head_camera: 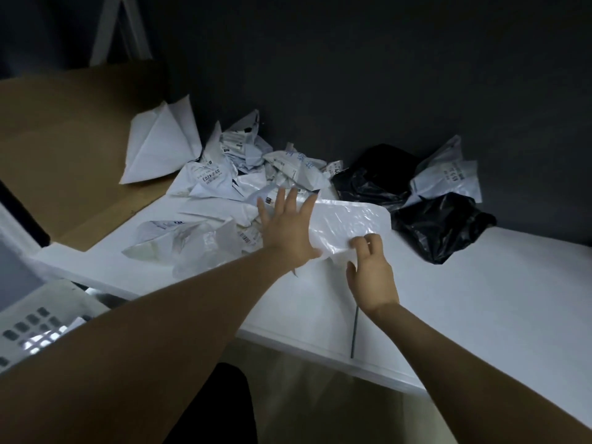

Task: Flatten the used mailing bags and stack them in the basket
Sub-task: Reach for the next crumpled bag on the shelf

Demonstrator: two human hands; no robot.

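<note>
I flatten a white mailing bag (349,219).
My left hand (288,229) presses it, fingers spread; right hand (373,274) pinches its near edge.

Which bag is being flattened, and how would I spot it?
On the white table, find the heap of crumpled bags by the dark wall. In front lies the white bag, left hand flat on it, right hand pinching its near edge. Unlike its neighbours, it is spread out flat, not balled up or black.
</note>
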